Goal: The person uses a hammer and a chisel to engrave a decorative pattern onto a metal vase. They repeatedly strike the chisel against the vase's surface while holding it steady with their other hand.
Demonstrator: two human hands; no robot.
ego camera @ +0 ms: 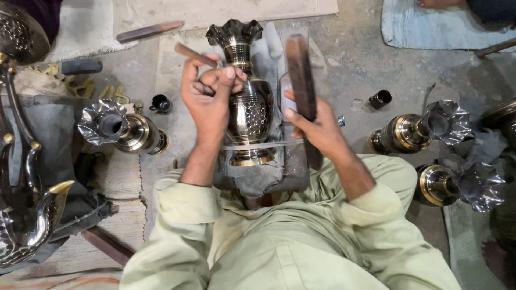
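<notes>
Head view: left hand [209, 91] pinches a small chisel [194, 55] against the brass vase [250, 110] lying mid-floor; right hand [317, 126] grips a wooden striker [301, 75]. Engraving seems underway; next, a measured tap.

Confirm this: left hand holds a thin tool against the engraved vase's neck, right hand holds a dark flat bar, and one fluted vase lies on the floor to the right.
Not quite: the head view shows two fluted vases lying on the right, one above the other. The left hand with its thin tool at the engraved vase and the right hand with the dark flat bar are correct.
</notes>
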